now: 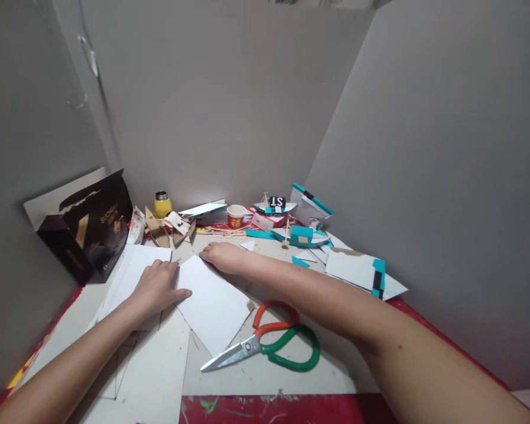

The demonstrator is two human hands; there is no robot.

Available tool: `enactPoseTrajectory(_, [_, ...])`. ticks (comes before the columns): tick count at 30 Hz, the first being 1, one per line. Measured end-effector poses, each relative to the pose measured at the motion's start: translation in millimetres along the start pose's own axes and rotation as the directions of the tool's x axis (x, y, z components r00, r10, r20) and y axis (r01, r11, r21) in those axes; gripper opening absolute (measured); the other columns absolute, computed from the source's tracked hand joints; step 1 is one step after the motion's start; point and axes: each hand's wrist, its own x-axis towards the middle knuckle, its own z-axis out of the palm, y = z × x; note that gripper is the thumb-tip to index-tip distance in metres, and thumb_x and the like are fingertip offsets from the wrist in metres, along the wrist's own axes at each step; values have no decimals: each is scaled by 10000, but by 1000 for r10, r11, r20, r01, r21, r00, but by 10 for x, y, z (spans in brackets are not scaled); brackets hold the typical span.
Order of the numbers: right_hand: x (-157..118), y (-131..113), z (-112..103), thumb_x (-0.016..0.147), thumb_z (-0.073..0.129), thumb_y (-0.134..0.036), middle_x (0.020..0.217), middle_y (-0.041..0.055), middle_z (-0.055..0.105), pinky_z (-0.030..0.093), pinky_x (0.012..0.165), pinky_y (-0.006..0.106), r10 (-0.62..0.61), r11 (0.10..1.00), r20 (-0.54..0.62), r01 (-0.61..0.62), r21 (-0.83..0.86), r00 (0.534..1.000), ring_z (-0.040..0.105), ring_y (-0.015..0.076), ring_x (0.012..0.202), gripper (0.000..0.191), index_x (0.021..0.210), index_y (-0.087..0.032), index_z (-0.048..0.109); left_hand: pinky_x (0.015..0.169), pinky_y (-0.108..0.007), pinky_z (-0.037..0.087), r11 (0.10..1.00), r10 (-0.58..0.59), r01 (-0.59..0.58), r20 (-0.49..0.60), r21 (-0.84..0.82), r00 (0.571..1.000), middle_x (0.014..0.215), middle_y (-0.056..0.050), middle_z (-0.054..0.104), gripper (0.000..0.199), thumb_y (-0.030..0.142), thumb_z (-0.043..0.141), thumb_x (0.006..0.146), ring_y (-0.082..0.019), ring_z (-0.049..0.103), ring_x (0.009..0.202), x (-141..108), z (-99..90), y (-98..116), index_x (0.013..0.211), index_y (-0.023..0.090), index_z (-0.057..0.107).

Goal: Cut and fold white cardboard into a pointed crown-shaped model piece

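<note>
A white rectangular card [214,303] lies turned at an angle on the table in front of me. My left hand [156,285] rests at its left edge, with the thumb stretched out over the card and the fingers lying flat, apart from the thumb. At the card's far corner, the bent fingers of my right hand [224,258] are closed on the edge; its fingertips are partly hidden. Scissors [249,347] with one orange and one green handle lie just nearer than the card, blades slightly overlapped by nothing. Under my left hand are more white sheets [135,271].
A dark box [97,229] stands at the left wall. Along the back are a yellow jar [162,204], cardboard pieces [156,227], a paper cup [235,217] and model boats [300,235]. A taped white piece [353,270] lies at right, beyond my right forearm.
</note>
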Motion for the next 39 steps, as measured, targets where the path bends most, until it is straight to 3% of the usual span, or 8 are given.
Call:
enactPoseTrajectory(5, [-75, 138, 8, 885, 480, -69, 972, 191, 697, 457, 740, 338, 42, 996, 112, -33, -85, 993, 648, 279, 900, 235, 924, -78, 711, 820, -428, 423, 1000, 8, -8, -1, -23, 1000, 1067, -174, 662, 666, 588, 625, 716, -370, 540, 1028, 30, 52, -50, 1195, 125, 608])
enactPoseTrajectory(10, [-763, 398, -170, 789, 518, -34, 894, 205, 689, 431, 738, 362, 170, 978, 143, -150, -142, 975, 614, 309, 906, 208, 868, -74, 706, 830, -444, 419, 999, -8, 9, 19, -36, 1000, 1087, -212, 645, 761, 641, 625, 684, -400, 530, 1048, 103, 89, -107, 1207, 88, 607])
enactPoseTrajectory(16, [-1659, -115, -161, 781, 508, -112, 904, 92, 668, 427, 675, 283, 78, 970, 114, -102, 223, 990, 601, 192, 770, 201, 914, -149, 654, 847, -443, 425, 995, -26, 30, 40, -94, 999, 1080, -183, 666, 651, 626, 607, 698, -382, 547, 1057, 152, 85, -160, 1109, 123, 656])
enactPoseTrajectory(21, [-1959, -532, -127, 763, 569, -245, 1014, 114, 657, 388, 578, 289, 154, 957, 130, -180, 226, 979, 600, 207, 733, 305, 1053, -159, 608, 813, -449, 429, 998, -13, 14, 14, -62, 1000, 1044, -153, 689, 487, 561, 575, 728, -367, 571, 1011, 129, 72, -119, 1013, 179, 675])
enactPoseTrajectory(26, [-1988, -523, -252, 679, 660, -252, 891, 53, 681, 330, 534, 268, 183, 931, 277, -257, 260, 943, 600, 195, 685, 403, 1076, -209, 601, 830, -445, 423, 999, 18, -18, -6, -47, 1000, 1072, -151, 692, 485, 559, 539, 752, -371, 571, 1036, 120, 104, -139, 1037, 190, 673])
enactPoseTrajectory(31, [-2269, -383, -359, 640, 629, -183, 871, 39, 665, 356, 565, 262, 250, 888, 266, -330, 321, 931, 582, 182, 698, 365, 1004, -205, 611, 854, -451, 419, 998, 20, -20, -8, -64, 1000, 1103, -163, 685, 532, 561, 538, 749, -380, 562, 1070, 110, 127, -139, 1077, 166, 680])
enactPoseTrajectory(36, [-2620, 39, -229, 737, 574, -234, 832, 46, 640, 392, 599, 260, 525, 747, 217, -568, 345, 823, 564, 181, 695, 227, 958, -183, 588, 857, -476, 410, 989, 29, -33, -29, -147, 999, 1072, -155, 688, 487, 519, 581, 729, -385, 553, 1063, 114, 139, -126, 1060, 180, 693])
enactPoseTrajectory(39, [-2719, 324, -15, 727, 587, -223, 756, 49, 629, 367, 562, 264, 699, 634, 245, -740, 225, 672, 557, 188, 653, 169, 887, -172, 570, 879, -485, 406, 976, 58, -66, -45, -209, 997, 1087, -145, 697, 447, 474, 605, 723, -377, 561, 1062, 94, 156, -102, 1058, 194, 700])
